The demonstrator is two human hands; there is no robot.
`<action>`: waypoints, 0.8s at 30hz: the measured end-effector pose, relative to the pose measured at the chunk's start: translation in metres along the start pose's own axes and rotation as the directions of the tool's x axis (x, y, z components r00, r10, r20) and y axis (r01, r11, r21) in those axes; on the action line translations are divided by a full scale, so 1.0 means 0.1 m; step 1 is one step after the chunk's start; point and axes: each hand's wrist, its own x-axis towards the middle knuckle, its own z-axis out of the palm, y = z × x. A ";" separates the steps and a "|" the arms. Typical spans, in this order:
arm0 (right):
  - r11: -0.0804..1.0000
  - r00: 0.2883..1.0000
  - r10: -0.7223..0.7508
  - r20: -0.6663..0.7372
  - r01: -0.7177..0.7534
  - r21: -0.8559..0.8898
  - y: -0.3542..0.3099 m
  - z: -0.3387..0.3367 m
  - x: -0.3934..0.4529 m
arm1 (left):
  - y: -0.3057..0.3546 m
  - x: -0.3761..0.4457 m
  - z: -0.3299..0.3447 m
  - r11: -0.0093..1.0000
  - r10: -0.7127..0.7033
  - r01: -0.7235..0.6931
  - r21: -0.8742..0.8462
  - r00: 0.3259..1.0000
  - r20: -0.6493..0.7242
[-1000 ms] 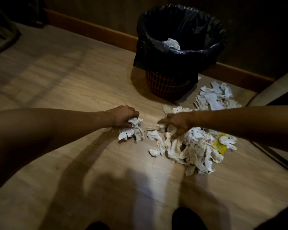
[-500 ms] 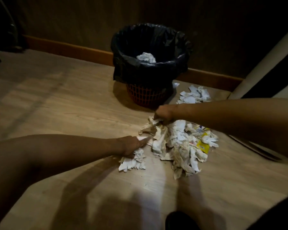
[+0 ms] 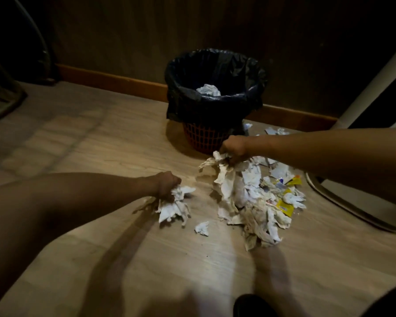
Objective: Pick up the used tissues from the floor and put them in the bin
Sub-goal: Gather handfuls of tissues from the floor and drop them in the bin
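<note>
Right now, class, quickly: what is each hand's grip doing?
Left hand: grip closed on a small bunch of tissues.
Right hand: grip closed on the top of the large tissue pile.

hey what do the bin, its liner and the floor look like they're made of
Red lattice bin: apparently moulded plastic, given the even grid of holes. Black bin liner: thin glossy plastic film, crinkled, with highlights on its folds. Pale wood-look floor: smooth planks with printed-looking grain and a soft sheen, likely laminate or vinyl; real wood can't be ruled out.
</note>
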 end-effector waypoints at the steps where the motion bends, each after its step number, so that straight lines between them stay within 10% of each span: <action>1: 1.000 1.000 -0.011 -0.018 0.011 0.007 -0.06 -0.08 0.01 | -0.08 -0.08 -0.10 0.999 -0.048 0.047 -0.025 0.998 -0.037; 12: 0.933 0.895 -0.029 -0.446 0.184 0.308 -0.76 -1.07 0.19 | -0.74 -0.94 -0.81 0.900 -0.404 0.308 -0.309 0.855 -0.325; 24: 0.568 0.632 0.499 -0.593 0.279 0.775 -0.12 -1.69 -0.16 | -0.57 -1.04 -1.64 0.846 -0.497 0.204 -0.493 0.637 -0.590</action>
